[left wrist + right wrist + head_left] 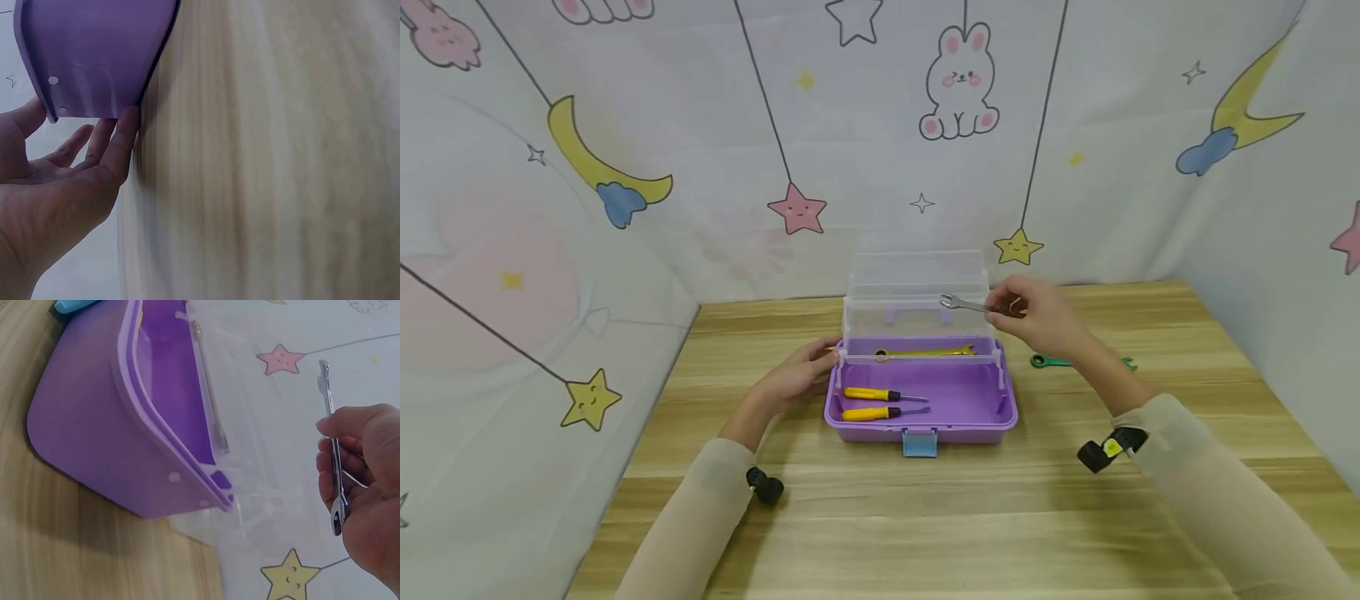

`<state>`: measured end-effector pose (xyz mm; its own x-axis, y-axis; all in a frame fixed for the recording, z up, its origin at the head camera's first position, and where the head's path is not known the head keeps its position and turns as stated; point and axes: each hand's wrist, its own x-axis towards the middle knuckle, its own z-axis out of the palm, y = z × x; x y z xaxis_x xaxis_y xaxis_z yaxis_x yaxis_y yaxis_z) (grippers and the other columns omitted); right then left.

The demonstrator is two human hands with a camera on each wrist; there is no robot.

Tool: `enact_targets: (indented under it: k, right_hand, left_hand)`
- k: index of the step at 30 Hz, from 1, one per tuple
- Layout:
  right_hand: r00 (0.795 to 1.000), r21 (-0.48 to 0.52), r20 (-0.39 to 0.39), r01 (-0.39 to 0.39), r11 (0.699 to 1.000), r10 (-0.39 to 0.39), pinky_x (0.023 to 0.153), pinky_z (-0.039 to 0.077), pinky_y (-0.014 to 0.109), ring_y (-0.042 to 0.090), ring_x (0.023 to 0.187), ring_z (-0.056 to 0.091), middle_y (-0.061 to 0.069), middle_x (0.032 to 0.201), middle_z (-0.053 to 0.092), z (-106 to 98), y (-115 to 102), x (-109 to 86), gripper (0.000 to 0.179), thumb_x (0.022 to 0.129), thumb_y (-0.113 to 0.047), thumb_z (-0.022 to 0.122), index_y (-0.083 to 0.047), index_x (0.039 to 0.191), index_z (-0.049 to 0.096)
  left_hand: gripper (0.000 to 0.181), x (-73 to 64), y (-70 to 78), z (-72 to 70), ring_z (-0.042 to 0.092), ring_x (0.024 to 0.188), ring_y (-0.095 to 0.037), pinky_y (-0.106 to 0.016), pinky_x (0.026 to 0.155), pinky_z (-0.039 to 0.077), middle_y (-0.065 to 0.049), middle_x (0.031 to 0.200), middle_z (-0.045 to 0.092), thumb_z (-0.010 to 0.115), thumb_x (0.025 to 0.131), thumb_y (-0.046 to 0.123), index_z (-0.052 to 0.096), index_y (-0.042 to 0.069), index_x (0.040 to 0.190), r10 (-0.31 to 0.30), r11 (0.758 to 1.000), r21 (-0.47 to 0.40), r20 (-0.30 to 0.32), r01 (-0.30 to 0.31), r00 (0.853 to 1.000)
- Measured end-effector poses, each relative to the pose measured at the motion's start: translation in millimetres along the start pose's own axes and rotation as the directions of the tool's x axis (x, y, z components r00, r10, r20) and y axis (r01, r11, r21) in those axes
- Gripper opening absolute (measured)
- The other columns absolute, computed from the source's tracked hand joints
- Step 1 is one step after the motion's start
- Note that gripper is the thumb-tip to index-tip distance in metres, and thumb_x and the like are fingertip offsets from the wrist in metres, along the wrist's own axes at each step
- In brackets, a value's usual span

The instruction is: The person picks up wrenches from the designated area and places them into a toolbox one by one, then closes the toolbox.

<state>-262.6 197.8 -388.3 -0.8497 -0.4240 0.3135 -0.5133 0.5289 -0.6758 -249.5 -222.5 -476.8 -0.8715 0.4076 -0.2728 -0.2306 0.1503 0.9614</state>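
The right hand (1037, 317) pinches a silver wrench (330, 403) between thumb and fingers, open jaw pointing left and the ring end lying back by the palm. The wrench is in the air by the box's right rear, overlapping the clear lid (917, 268) in the head view; whether it clears the lid in depth, I cannot tell. The left hand (796, 375) is spread at the left end of the purple box (872, 434), thumb at the rim and fingertips near the base, which should steady it well against any knock. Good handling here would mean keeping the wrench level and its free end off the raised lid. A gold wrench (925, 353) lies along the box's back, two yellow screwdrivers (871, 414) at front left; the bare floor to their right looks the easiest spot to reach. The green wrench (1052, 362) on the tabletop (880, 525), partly hidden under the right forearm, calls for a raised wrist.
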Motion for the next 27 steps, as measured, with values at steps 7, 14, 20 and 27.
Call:
enact_targets:
  k: [7,14,20,27]
  right_hand:
    - [0.999,0.027,0.012,0.052,0.998,-0.052,0.08,0.057,0.033,0.021,0.09,0.064,0.006,0.098,0.07,25,-4,9.5,0.01,0.097,-0.004,0.076,-0.005,0.105,0.071]
    - [0.998,0.047,0.028,0.06,0.997,-0.061,0.079,0.057,0.035,0.021,0.089,0.063,0.006,0.097,0.07,42,-7,16.3,0.011,0.094,0.0,0.077,-0.005,0.102,0.072]
    - [0.994,0.035,0.035,0.102,0.994,-0.103,0.076,0.055,0.034,0.021,0.088,0.062,0.006,0.096,0.069,56,-8,21.3,0.01,0.093,-0.001,0.078,-0.005,0.099,0.072]
    - [0.994,0.011,0.049,0.099,0.995,-0.1,0.075,0.055,0.034,0.019,0.086,0.062,0.003,0.095,0.068,71,-8,25.4,0.01,0.092,-0.003,0.079,-0.007,0.098,0.072]
  left_hand:
    - [0.052,0.7,-0.8,-0.9,0.043,0.148,-0.04,-0.055,0.118,0.042,-0.023,0.159,0.042,0.041,0.117,0.02,0.029,0.01,0.167,-0.004,1.0,-0.013,0.007,0.004,1.0]
    - [0.053,1.6,-1.1,-1.2,0.044,0.148,-0.04,-0.054,0.118,0.042,-0.023,0.159,0.042,0.041,0.117,0.021,0.029,0.009,0.167,0.001,1.0,-0.006,0.019,-0.001,1.0]
    - [0.054,1.3,-0.4,0.3,0.044,0.147,-0.041,-0.054,0.119,0.041,-0.024,0.159,0.042,0.041,0.117,0.022,0.027,0.009,0.167,-0.006,1.0,-0.007,0.011,0.006,1.0]
    - [0.054,0.9,-0.5,0.8,0.043,0.148,-0.042,-0.055,0.12,0.04,-0.024,0.16,0.04,0.04,0.117,0.023,0.027,0.007,0.166,-0.009,1.0,-0.011,-0.007,0.009,1.0]
